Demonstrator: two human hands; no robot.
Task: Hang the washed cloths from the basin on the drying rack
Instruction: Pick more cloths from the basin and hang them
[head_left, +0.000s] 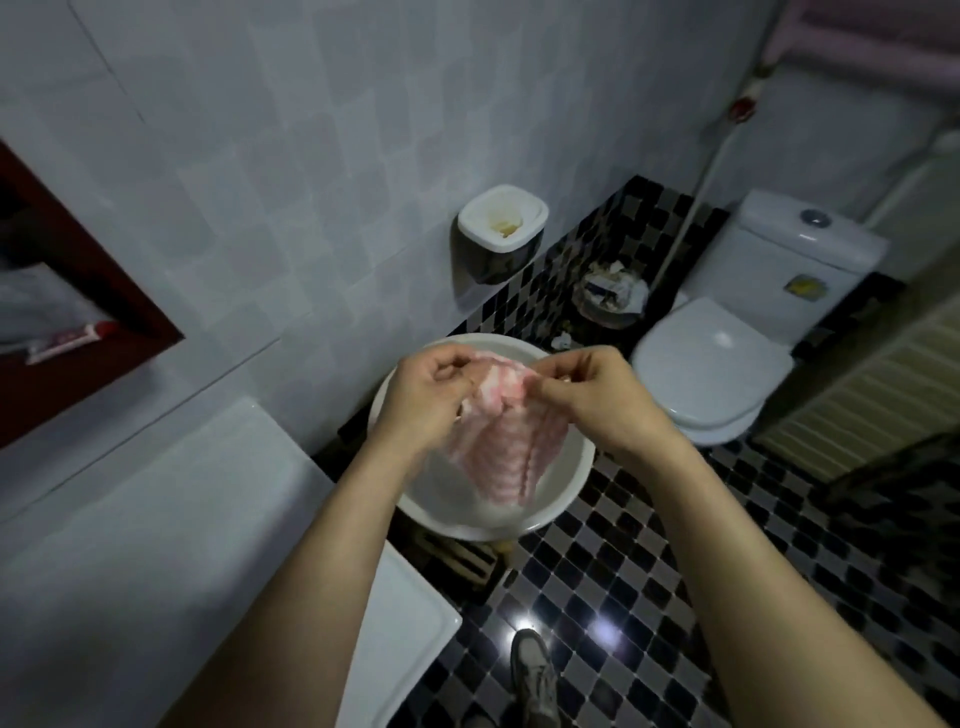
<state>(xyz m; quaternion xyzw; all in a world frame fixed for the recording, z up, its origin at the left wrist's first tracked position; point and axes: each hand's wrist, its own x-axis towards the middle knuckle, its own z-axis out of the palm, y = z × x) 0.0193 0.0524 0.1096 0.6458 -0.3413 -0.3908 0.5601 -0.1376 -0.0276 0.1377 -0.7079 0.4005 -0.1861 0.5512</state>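
Note:
A pink-and-white striped cloth (506, 447) hangs over the white basin (566, 493), which sits on a low wooden stand on the floor. My left hand (426, 395) pinches the cloth's upper left edge. My right hand (597, 395) pinches its upper right edge. The cloth droops between them, bunched at the top and blurred. Pink bars of a rack (857, 47) show at the top right corner, above the toilet.
A white toilet (727, 364) stands to the right, with a full waste bin (613, 296) beside it. A wall-mounted white container (501, 228) hangs above the basin. A white appliance top (156, 545) fills the lower left. My shoe (532, 670) rests on the black checkered floor.

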